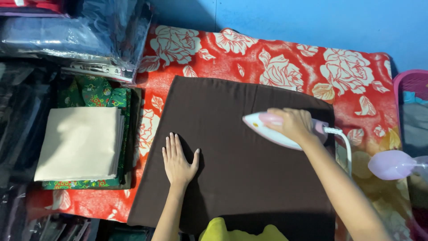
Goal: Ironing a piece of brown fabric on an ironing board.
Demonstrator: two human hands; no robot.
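Left hand (177,161) flat, fingers spread on brown cloth (249,178), right hand (292,123) clamped around iron (267,129)

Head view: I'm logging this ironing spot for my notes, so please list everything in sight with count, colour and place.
Brown cloth: one, dark brown, spread flat at centre.
Floral cover: one, red with cream roses, under the cloth.
Iron: one, white and pink, on the cloth, right of centre.
Cord: one, white, trailing from the iron.
Folded fabrics: a stack, cream over green print, at left.
Bagged bundles: several, dark, upper left.
Basket: one, pink, right edge.
Left hand: flat on the cloth.
Right hand: gripping the iron.
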